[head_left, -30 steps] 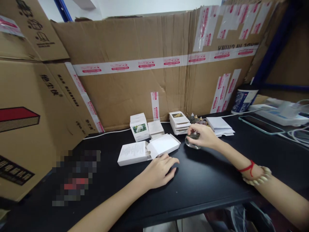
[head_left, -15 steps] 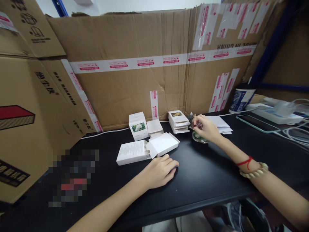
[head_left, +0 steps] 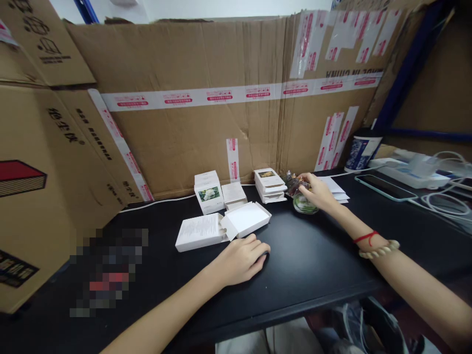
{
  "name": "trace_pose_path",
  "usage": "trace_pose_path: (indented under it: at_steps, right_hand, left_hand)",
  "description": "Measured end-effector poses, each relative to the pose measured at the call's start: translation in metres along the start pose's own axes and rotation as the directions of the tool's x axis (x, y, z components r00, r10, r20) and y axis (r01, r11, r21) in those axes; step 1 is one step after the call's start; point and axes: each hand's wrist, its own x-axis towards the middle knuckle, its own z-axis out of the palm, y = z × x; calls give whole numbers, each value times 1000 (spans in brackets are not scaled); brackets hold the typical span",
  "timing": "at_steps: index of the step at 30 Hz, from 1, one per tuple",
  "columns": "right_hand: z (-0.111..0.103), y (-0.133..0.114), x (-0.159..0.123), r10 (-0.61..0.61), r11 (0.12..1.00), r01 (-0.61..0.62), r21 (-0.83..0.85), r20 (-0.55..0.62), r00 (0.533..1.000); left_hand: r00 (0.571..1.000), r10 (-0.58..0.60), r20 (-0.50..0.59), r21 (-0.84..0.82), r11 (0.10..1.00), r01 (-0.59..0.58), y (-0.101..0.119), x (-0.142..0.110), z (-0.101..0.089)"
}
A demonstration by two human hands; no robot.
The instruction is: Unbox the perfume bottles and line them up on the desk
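My left hand (head_left: 244,260) rests on the black table with its fingers curled down. A small dark edge shows under its fingertips, too hidden to name. Just behind it lie an opened white box (head_left: 248,219) and a flat white box (head_left: 201,232) with printed text. At the right, my right hand (head_left: 313,191) reaches to a cluster of shiny, brownish see-through pieces (head_left: 292,183). Its fingers are closed at that cluster; what they grip is partly hidden. Beneath this hand sits a rounded clear object (head_left: 304,204) with green in it.
White boxes with flower pictures (head_left: 208,194) and a stack of small boxes (head_left: 270,186) stand near the cardboard wall (head_left: 184,132). At the right are white papers (head_left: 335,188), a phone (head_left: 385,188), a patterned cup (head_left: 363,150) and a power strip (head_left: 409,172) with cables.
My right hand has shifted slightly and its fingers now reach over the shiny pieces; more of the green clear object shows. My left hand stays in place. The whole view has moved a little.
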Motion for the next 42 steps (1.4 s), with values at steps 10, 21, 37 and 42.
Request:
trace_pose_path:
  at_steps: [10,21,37,42]
  right_hand:
    - [-13,-19,-4,85,959,-100,-264,-69,994]
    - [-27,-41,-11,314,837,-143,-528,250,916]
    - [-34,-50,-16,421,797,-44,-602,503,755]
    - [-36,-45,-16,450,790,-84,-607,481,753]
  left_hand:
    - [1000,6,-12,-1,1000,-6,1,-1,1]
    - [999,16,-28,1,1000,-16,0,0,1]
    - [1000,-6,-1,-24,1000,6,0,1,1]
    - [1000,-7,0,-34,999,7,0,0,1]
